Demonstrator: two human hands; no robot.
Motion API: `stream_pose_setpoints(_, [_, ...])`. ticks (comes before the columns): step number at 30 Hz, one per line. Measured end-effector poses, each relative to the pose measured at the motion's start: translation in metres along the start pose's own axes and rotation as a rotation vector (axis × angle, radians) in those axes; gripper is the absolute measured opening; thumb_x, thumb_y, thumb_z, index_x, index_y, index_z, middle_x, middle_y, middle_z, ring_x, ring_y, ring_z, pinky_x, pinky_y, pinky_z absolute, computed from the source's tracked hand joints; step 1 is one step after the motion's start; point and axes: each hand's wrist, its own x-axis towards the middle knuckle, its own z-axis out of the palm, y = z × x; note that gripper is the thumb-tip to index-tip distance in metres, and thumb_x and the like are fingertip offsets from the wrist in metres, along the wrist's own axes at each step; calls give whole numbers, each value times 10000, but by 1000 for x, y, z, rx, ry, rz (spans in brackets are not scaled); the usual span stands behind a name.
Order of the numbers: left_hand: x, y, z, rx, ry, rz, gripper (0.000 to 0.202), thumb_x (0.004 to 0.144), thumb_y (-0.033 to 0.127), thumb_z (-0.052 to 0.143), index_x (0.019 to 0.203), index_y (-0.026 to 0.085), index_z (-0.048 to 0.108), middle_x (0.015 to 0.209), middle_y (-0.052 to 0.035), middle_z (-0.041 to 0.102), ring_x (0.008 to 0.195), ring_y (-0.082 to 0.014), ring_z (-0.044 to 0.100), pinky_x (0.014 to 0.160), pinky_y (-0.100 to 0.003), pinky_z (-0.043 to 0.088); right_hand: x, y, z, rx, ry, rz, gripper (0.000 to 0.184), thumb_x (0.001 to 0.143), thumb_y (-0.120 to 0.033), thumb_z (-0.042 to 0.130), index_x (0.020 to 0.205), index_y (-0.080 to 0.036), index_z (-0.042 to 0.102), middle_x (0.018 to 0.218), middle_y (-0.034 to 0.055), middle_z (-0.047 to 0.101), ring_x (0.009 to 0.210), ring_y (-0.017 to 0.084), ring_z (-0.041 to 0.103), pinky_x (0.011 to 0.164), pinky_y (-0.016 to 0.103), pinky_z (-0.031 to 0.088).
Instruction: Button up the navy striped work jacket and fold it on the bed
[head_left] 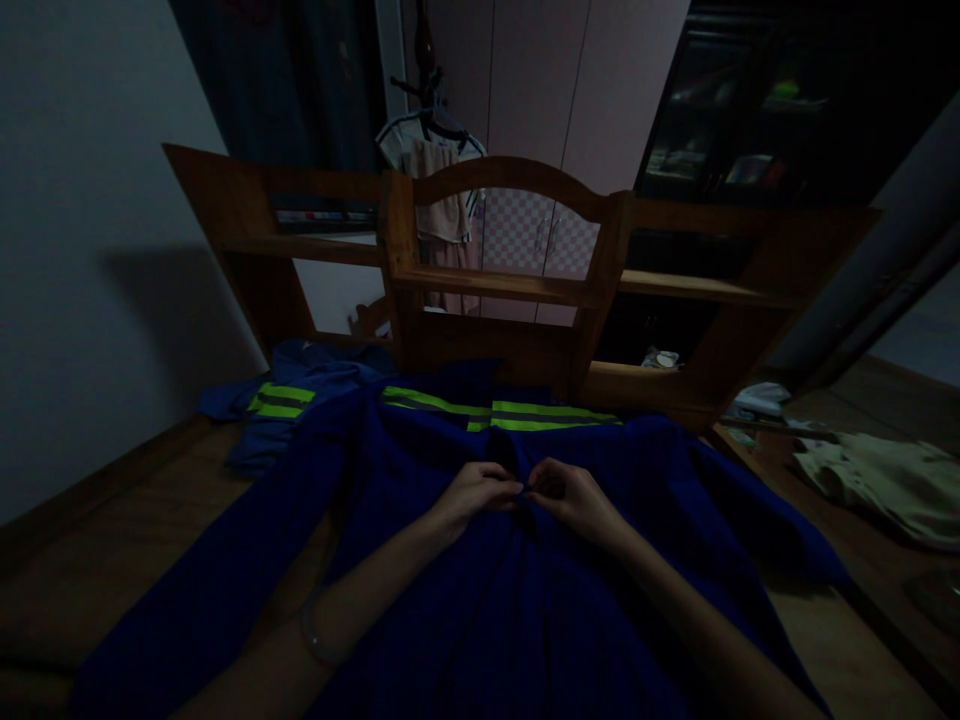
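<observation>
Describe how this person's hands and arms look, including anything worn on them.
The left hand and right hand are ungloved. No sleeve shows on the left forearm or right forearm. A thin, pale, rounded bangle circles the left forearm; its material is unclear.

Jacket (637,500): matt cloth, w/ smooth-lkg strips (555,416). Shelf unit (510,290): wd., slight sheen. Bangle (311,640): shiny, metal-lkg.

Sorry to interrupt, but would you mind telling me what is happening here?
The person's left hand and right hand, close together, pinch the middle of a dark blue garment. It lies spread out, sleeves to either side, before a wooden shelf unit. A lighter blue cloth lies bunched at the left.
</observation>
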Motion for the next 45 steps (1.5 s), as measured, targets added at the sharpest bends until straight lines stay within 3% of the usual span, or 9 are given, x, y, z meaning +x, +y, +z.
stream_pose_setpoints(5, [3,0,-3,-26,-17,-38,265,577,221,785,752,91,635,669,-25,625,628,-116,622,660,-235,518,0,2,1,36,-2,24,151,790,-276,644,897,-182,596,801,21,657,701,143,610,622,232,446])
stream_pose_setpoints(13, [3,-2,-5,-102,9,-19,362,554,152,771,872,100,608,732,-47,650,651,-149,647,655,-269,533,2,-1,0,105,42,7,235,756,-340,686,930,-186,649,811,18,617,683,125,549,607,226,432])
stream_pose_setpoints(19, [5,-1,-5,-134,8,-17,371,557,179,788,887,119,632,735,-46,664,656,-132,640,665,-250,525,5,-6,-3,289,-18,85,340,725,-379,713,986,-181,620,763,-4,583,654,110,536,588,220,420])
stream_pose_setpoints(24, [0,3,-2,-173,25,18,401,576,199,799,934,125,633,791,-61,672,693,-134,644,683,-243,525,5,-9,-5,402,18,133,373,681,-404,740,949,-188,594,823,0,602,667,115,563,593,229,440])
stream_pose_setpoints(32, [-6,15,-1,-151,-71,17,442,575,203,816,953,116,603,855,-93,683,725,-148,662,701,-244,518,5,-8,-4,415,61,152,349,661,-402,755,868,-178,585,787,5,608,669,127,570,570,232,458])
stream_pose_setpoints(38, [-9,11,1,-81,-43,121,511,562,333,830,962,137,580,795,-58,685,617,-123,639,598,-215,487,1,-9,1,214,165,90,319,719,-457,696,854,-180,612,762,21,635,668,148,587,581,244,450])
stream_pose_setpoints(45, [-4,4,0,-48,-37,138,508,557,315,831,967,143,586,787,-53,691,608,-121,633,574,-202,470,-3,-13,-4,-88,190,-116,238,818,-426,616,740,-201,634,759,32,635,704,173,588,660,274,441])
